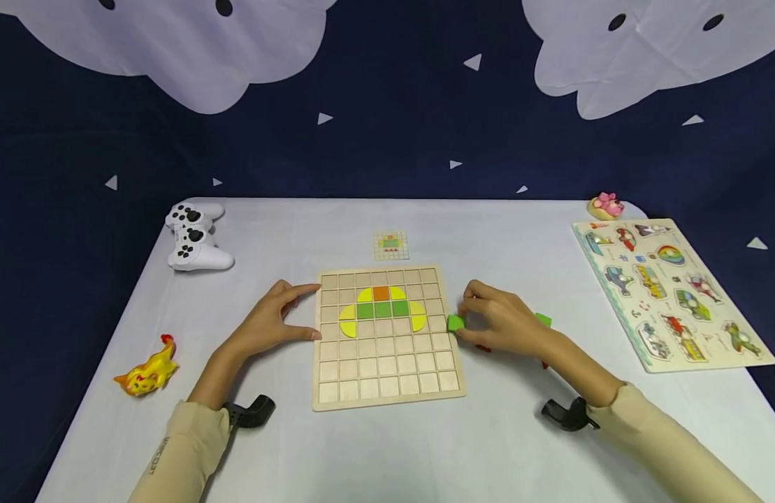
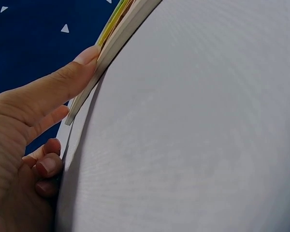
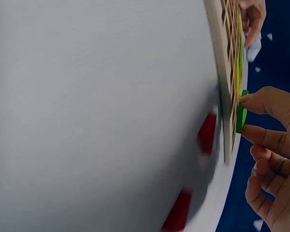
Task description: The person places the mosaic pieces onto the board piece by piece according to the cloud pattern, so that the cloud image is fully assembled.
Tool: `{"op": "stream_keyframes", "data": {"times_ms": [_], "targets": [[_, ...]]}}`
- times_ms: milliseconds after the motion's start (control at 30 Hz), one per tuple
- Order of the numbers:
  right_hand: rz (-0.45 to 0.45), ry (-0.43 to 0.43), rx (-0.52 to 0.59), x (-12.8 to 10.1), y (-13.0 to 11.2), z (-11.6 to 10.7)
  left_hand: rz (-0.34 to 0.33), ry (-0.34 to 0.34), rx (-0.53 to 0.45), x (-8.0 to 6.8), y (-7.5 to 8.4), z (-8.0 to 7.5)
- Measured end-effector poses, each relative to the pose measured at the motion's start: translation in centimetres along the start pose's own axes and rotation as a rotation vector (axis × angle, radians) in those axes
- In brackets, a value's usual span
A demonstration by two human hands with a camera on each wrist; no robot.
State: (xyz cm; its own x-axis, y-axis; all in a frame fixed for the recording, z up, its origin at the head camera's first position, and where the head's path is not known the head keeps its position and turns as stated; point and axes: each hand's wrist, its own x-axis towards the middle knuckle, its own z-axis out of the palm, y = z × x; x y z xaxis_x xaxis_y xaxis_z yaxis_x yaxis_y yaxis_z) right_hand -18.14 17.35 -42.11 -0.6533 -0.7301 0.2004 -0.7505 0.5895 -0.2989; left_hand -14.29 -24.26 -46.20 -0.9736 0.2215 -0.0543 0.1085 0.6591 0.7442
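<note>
A wooden grid board point(image 1: 387, 403) lies mid-table. In its upper half are an orange square point(image 1: 381, 293), a row of green squares point(image 1: 383, 309) and several yellow quarter-round pieces point(image 1: 348, 321). My left hand point(image 1: 264, 323) rests at the board's left edge, with thumb and index finger extended against it. Between the thumb and index finger of my right hand point(image 1: 509, 323) is a green square tile point(image 1: 455, 323), pinched at the board's right edge. Two red pieces point(image 3: 207, 134) show on the table beside the board in the right wrist view. Another green piece point(image 1: 543, 319) lies behind the right wrist.
A small pattern card point(image 1: 390, 246) lies beyond the board. At left are a white game controller point(image 1: 198, 241) and a yellow toy figure point(image 1: 149, 370). A picture puzzle board point(image 1: 670, 293) and a small pink figure point(image 1: 606, 207) sit at right.
</note>
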Motion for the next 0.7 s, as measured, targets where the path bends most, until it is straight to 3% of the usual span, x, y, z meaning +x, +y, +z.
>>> {"op": "stream_keyframes", "data": {"times_ms": [233, 700], "targets": [[-0.067, -0.042, 0.036, 2.7, -2.1, 1.3, 0.008, 0.007, -0.005, 0.0, -0.1, 0.1], [-0.2, -0.092, 0.0, 7.9, -6.6, 3.9, 0.01, 0.0, -0.018, 0.0, 0.0, 0.0]]}}
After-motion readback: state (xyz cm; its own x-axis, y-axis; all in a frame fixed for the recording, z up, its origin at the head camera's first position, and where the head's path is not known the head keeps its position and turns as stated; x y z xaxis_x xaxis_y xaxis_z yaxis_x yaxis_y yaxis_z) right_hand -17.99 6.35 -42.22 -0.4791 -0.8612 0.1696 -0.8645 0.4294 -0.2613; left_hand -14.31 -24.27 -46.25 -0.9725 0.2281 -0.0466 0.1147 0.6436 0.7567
